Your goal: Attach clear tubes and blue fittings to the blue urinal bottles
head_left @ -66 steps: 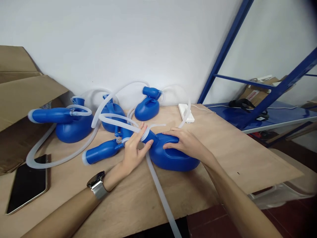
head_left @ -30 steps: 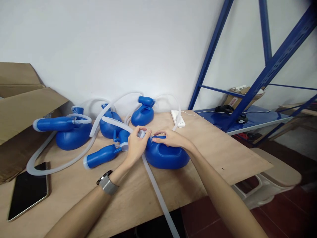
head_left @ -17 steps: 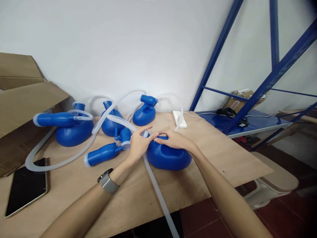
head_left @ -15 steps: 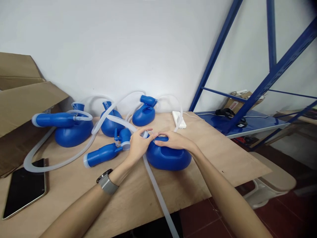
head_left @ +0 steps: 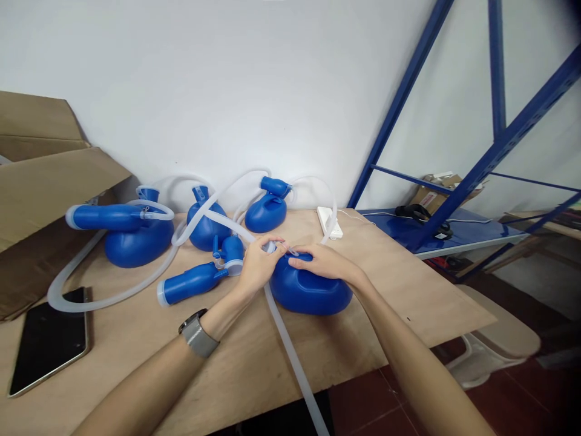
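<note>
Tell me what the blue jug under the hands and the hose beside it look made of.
The jug: likely moulded plastic, opaque blue, smooth with a soft sheen. The hose: probably silicone or soft plastic, milky translucent, curving limply off the table.

the bottle (head_left: pixel 313 293) under my hands is solid blue; its tube (head_left: pixel 290 351) milky translucent white; table (head_left: pixel 254 363) pale plain wood; phone (head_left: pixel 48 342) at lower left glossy black

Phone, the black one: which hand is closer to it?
Left. The left hand holds the tube at the neck of the blue bottle, right of the phone; the right hand lies on that bottle, farther right.
</note>
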The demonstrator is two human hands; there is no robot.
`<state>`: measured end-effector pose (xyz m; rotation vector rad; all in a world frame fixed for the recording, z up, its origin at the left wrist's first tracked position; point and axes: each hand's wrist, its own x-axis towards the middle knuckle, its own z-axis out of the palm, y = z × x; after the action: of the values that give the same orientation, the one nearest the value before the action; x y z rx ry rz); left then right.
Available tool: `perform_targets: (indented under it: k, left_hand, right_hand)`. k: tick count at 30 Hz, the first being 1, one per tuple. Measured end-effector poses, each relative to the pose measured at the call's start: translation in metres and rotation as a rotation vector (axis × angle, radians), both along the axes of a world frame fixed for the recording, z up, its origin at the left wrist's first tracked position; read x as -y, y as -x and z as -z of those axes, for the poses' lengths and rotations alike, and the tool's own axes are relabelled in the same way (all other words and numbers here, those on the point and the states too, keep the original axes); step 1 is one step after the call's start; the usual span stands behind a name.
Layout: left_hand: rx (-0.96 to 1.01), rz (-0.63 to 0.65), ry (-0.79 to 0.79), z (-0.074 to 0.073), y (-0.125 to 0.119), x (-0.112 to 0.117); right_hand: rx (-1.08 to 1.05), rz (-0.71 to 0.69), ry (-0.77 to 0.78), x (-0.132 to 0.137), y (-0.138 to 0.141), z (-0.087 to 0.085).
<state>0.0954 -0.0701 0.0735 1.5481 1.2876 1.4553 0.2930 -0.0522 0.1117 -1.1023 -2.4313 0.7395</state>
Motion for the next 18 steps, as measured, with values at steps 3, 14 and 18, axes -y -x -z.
perform_targets:
  k: [3,14,18]
  left_hand:
    - [-0.034,-0.021,-0.007,-0.0016,0.0003,0.0015]
    - [-0.095,-0.125,-0.025,0.0011,-0.0037,0.0034]
    - [-0.093,-0.125,-0.034,0.0007,-0.0039,0.0029]
  right_hand:
    - [-0.015,0.036,0.030,0.0000,-0.0012,-0.0001]
    - [-0.051,0.112,0.247,-0.0016,0.0005,-0.0033]
    - [-0.071,0.084,0.343,-0.0067,-0.0003,-0.0039]
